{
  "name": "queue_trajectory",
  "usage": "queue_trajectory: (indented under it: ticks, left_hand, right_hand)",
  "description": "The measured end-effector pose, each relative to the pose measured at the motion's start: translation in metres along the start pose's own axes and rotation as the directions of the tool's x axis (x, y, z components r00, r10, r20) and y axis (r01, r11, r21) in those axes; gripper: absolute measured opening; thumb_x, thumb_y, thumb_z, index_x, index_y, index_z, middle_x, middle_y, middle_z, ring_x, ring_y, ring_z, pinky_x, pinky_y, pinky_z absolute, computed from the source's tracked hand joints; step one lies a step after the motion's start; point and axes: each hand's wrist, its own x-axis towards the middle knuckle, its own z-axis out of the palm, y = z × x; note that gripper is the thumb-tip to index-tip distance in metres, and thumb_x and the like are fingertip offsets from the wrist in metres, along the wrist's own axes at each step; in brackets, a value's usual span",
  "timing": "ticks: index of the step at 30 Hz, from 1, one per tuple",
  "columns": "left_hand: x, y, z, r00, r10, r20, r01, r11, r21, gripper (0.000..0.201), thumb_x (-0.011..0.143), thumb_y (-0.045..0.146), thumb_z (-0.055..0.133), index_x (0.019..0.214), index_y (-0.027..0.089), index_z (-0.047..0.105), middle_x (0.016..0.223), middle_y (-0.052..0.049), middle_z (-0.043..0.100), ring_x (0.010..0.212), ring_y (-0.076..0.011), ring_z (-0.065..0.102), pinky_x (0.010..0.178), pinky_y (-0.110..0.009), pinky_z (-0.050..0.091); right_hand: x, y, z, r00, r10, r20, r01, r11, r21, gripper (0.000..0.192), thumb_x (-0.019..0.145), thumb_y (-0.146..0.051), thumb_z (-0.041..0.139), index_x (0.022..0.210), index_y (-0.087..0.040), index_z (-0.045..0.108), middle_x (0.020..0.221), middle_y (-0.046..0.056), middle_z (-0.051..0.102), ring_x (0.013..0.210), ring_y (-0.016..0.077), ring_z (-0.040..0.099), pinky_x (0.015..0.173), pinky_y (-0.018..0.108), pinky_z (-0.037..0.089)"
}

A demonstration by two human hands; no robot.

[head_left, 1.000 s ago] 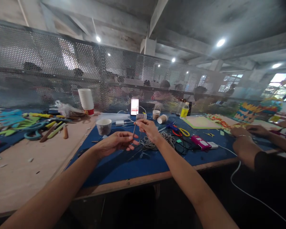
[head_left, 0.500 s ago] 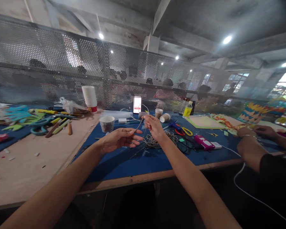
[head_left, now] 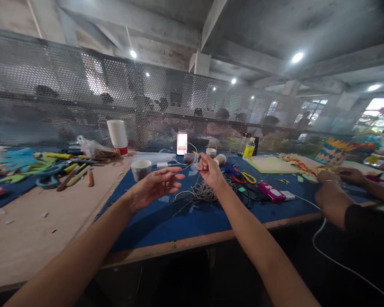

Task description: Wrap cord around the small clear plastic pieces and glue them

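Perforated metal screen (head_left: 83, 98) is running across the far side, blurred people sitting behind it. Concrete beams (head_left: 211, 21) are crossing the grey ceiling, round lights (head_left: 296, 57) glowing. Windows (head_left: 376, 111) are letting daylight in far right. Tabletop (head_left: 35, 230) is showing bare wood left, blue mat (head_left: 192, 221) centre.

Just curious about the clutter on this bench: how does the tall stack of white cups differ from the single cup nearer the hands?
The stack of cups is tall, many cups nested, with a red band at its base, and stands on the bare wood far to the left. The single cup is short, patterned grey, open upward, and stands at the edge of the blue mat, close to the left hand. Both are upright and untouched.
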Motion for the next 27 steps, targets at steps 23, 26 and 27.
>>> queue_trajectory:
  ticks: [23, 26, 27]
  left_hand:
    - [-0.007, 0.005, 0.012, 0.990, -0.022, 0.138, 0.024, 1.000, -0.008, 0.052, 0.085, 0.012, 0.058, 0.136, 0.019, 0.052, 0.116, -0.013, 0.069, 0.098, -0.0240, 0.067, 0.091, -0.040, 0.050]
    - [-0.007, 0.008, 0.011, 0.992, -0.027, 0.127, 0.028, 1.000, -0.005, 0.053, 0.085, 0.014, 0.057, 0.137, 0.019, 0.050, 0.114, -0.012, 0.069, 0.098, -0.0246, 0.067, 0.092, -0.042, 0.050]
    - [-0.007, 0.009, 0.010, 0.991, -0.031, 0.127, 0.032, 0.999, -0.007, 0.053, 0.086, 0.016, 0.056, 0.138, 0.019, 0.050, 0.114, -0.012, 0.069, 0.098, -0.0249, 0.067, 0.092, -0.042, 0.049]
  right_hand:
    - [-0.002, 0.000, 0.003, 0.999, 0.039, 0.028, -0.039, 0.999, -0.001, 0.020, 0.073, -0.034, 0.072, 0.076, -0.017, 0.062, 0.054, -0.009, 0.027, 0.047, 0.0056, 0.023, 0.046, 0.021, 0.029]
    - [-0.002, 0.000, 0.002, 1.000, 0.025, 0.014, -0.024, 0.999, -0.031, 0.020, 0.074, -0.036, 0.071, 0.076, -0.018, 0.063, 0.053, -0.009, 0.027, 0.047, 0.0061, 0.024, 0.047, 0.022, 0.031]
    - [-0.002, 0.000, 0.002, 1.000, 0.020, 0.009, -0.019, 0.999, -0.040, 0.020, 0.073, -0.036, 0.071, 0.076, -0.018, 0.063, 0.053, -0.009, 0.027, 0.047, 0.0063, 0.024, 0.048, 0.022, 0.031]
